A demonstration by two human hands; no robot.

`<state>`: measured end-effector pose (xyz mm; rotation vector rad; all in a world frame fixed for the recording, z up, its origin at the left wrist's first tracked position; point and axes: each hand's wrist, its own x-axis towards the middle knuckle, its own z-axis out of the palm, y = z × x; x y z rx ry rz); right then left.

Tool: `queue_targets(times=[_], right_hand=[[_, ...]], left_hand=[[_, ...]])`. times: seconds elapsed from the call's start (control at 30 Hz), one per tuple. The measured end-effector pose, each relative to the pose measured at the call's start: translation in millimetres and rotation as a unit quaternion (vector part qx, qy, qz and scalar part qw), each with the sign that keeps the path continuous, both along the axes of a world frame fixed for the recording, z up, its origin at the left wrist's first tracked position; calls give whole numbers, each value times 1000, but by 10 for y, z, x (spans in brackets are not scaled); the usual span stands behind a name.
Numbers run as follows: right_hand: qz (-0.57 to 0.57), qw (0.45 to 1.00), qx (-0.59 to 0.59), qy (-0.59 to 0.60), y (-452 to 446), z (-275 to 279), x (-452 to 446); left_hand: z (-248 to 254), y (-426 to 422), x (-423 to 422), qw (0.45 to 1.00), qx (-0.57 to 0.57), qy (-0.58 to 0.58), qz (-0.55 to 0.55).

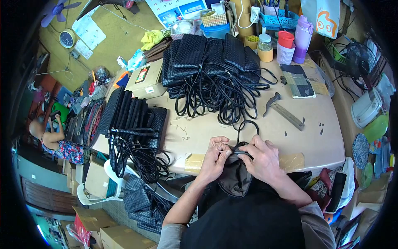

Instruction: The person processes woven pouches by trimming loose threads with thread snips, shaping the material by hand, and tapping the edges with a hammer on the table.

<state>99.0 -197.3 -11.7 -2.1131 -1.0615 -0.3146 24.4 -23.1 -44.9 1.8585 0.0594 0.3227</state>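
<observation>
1. Right of the right hand [263,157], bare tabletop [321,145] gives a wide passage, nearer than the hammer [286,114], which lies slantwise across the middle right.
2. Left of the left hand [215,159], a narrower lane runs up to the left bag stack [124,110].
3. Far centre, piled black bags [188,54] and looping cords [226,97] block reach.
4. Far right, a purple bottle [303,39] and red cup [286,39] stand upright.

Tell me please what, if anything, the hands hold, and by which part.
The left hand and right hand hold a dark bag by its upper edge.
</observation>
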Motion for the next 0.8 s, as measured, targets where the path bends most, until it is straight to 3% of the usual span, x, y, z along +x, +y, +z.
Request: queue_targets(times=[0.13, 0.17, 0.2, 0.23, 0.3, 0.33, 0.4, 0.43, 0.5, 0.53, 0.8], right_hand=[[-4, 1000, -20, 2, -8, -84, 13], [-3, 997, 2, 79, -22, -102, 50], [-1, 988, 25, 155, -18, -102, 88], [1, 988, 25, 154, 1, -82, 109], [5, 985, 46, 168, 20, -25, 129], [22, 975, -14, 222, -1, 1, 153], [33, 975, -16, 218, -6, -190, 235], [45, 976, -18, 214, -2, -254, 265], [37, 976, -10, 215, -8, -279, 261], [30, 976, -1, 218, -3, -277, 249], [48, 985, 38, 161, 103, -59, 49]], left_hand=[[-66, 57, -28, 999, -9, -44, -26], [-51, 52, -36, 999, -8, -44, -26], [-8, 44, -45, 975, -222, 17, -11], [17, 44, -57, 902, -424, 76, 6], [-99, 90, -58, 882, -463, 85, -3], [-151, 84, -49, 869, -492, 46, -5], [-218, 112, -38, 839, -543, -4, -19], [-205, 133, -65, 839, -543, -5, -19], [-134, 171, -145, 963, -267, 18, -30], [-53, 163, -178, 955, -289, 64, -20], [73, 51, -200, 952, -289, 93, 32]])
